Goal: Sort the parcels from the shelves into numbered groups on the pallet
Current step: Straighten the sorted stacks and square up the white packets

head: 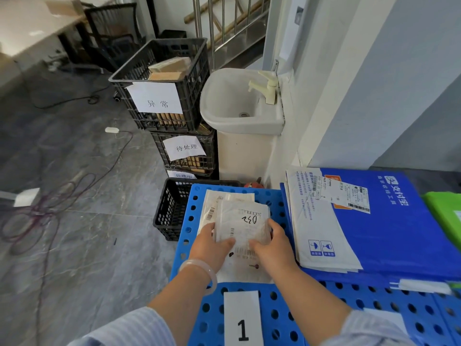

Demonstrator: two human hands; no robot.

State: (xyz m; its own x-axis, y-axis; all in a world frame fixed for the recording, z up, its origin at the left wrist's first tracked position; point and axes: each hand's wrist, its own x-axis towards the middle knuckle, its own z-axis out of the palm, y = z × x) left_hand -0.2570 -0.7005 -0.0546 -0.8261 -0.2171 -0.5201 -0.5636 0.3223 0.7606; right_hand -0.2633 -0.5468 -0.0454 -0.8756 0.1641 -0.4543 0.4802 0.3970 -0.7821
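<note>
White parcel (245, 221), gripped at its edges by left hand (212, 245) and right hand (273, 248), seems nearly placed on the pallet (296, 303). Next, release it squarely.

pallet (274, 318): blue, perforated | crates (197, 78): black mesh | envelope (389, 221): blue | sleeves (139, 330): pale-striped

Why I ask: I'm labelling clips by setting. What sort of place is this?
Probably a parcel sorting room: labelled white mail pouches on a perforated blue plastic pallet, beside stacked paper-tagged black plastic crates.
</note>
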